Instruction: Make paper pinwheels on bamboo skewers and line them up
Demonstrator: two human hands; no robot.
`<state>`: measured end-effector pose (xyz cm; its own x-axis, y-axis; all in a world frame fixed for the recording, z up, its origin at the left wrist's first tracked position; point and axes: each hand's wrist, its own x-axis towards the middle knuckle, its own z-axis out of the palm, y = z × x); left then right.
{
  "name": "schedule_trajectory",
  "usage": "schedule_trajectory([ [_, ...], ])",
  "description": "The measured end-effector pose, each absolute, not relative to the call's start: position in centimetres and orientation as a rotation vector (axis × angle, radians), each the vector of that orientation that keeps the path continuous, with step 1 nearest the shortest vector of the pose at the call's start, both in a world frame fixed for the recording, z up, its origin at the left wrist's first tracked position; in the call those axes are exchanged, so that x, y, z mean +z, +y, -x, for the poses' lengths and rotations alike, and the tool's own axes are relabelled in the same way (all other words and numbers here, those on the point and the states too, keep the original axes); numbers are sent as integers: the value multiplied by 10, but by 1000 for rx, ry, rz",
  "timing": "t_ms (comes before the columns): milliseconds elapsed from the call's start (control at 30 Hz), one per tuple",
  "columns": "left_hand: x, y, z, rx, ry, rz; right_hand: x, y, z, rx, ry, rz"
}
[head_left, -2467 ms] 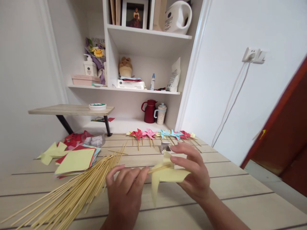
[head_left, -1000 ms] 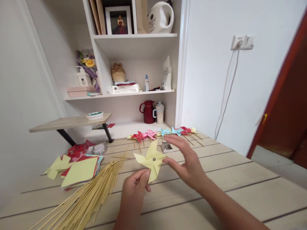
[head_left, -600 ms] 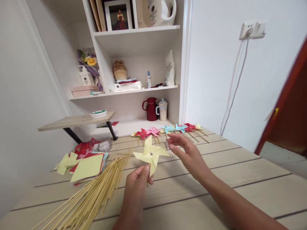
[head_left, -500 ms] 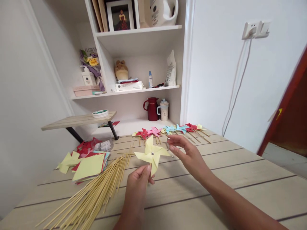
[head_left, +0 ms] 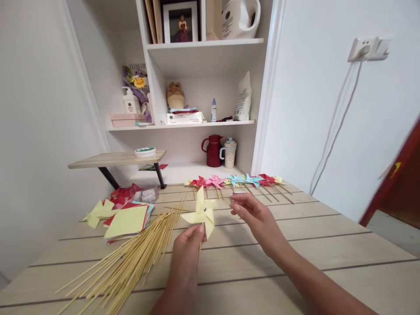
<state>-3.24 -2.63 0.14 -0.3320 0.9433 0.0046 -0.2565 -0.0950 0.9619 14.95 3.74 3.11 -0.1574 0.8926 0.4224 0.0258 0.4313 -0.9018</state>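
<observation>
My left hand (head_left: 188,247) is closed around the thin wooden stick of a pale yellow paper pinwheel (head_left: 200,215), which stands upright above the table with a small metallic dot at its centre. Right of the pinwheel and apart from it, my right hand (head_left: 257,221) hovers with bent fingers; a gap shows between thumb and forefinger, and I see nothing held there. Just beyond those fingertips is a small clear object (head_left: 239,192), partly hidden. A bundle of thin sticks (head_left: 144,253) lies left of my left hand.
Finished pinwheels (head_left: 215,181) in several colours lie along the table's back edge. At left are a stack of coloured paper squares (head_left: 127,222), a loose yellow pinwheel shape (head_left: 98,213) and a clear container (head_left: 147,194). A small raised shelf (head_left: 114,159) stands behind.
My right hand has drawn away from the pinwheel, widening the gap. The pinwheel's blades have turned and its face is angled more sideways. The camera view has shifted slightly left.
</observation>
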Motion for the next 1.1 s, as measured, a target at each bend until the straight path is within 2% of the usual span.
schedule_trajectory([
  [167,6,-23,36,1634,973,-515,29,29,-139,1301,-1654,855],
  [267,7,-20,42,1661,905,-379,13,25,-126,1573,-1640,861],
  [367,6,-17,45,1684,828,-316,-6,24,-113,1698,-1673,798],
  [500,7,-13,43,1670,753,-292,-19,24,-104,1653,-1717,863],
  [700,10,-12,43,1637,753,-339,-11,19,-99,1608,-1600,917],
  [933,10,-13,46,1578,939,-537,-10,21,-95,1566,-1420,838],
  [1100,1,-8,55,1528,1104,-589,7,32,-109,1353,-1372,813],
])
